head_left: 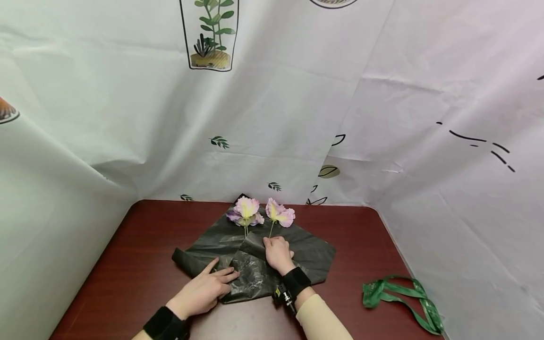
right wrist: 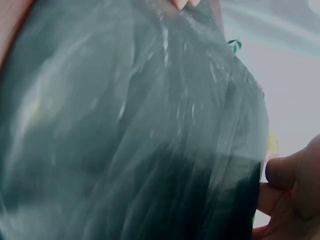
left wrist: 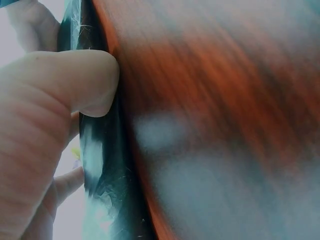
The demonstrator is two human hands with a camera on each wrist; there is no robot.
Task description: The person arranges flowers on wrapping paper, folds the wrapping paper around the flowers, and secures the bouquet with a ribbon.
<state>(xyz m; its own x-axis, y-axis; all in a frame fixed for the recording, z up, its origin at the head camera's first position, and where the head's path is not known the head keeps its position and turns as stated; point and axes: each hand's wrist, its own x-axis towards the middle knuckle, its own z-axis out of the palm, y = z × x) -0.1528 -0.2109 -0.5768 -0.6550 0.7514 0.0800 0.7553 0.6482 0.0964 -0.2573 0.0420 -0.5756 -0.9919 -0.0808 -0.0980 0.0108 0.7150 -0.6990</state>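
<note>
A black, thin wrapping sheet (head_left: 314,250) lies spread on the table, its lower part folded up in a crinkled flap. Two artificial flowers with pink, purple and yellow petals, a left flower (head_left: 246,211) and a right flower (head_left: 280,213), lie on it, their lower stems hidden under the flap. My right hand (head_left: 279,254) pinches the flap's upper edge by the right stem; in the right wrist view its thumb and fingers (right wrist: 285,172) are at the sheet's edge. With fingers spread, my left hand (head_left: 203,289) rests on the sheet's lower left part.
A green ribbon (head_left: 403,295) lies loosely looped at the table's right edge. The reddish-brown table (head_left: 140,250) stands against a white printed cloth (head_left: 263,118) at the back and sides. On the sheet's left, a corner curls upward.
</note>
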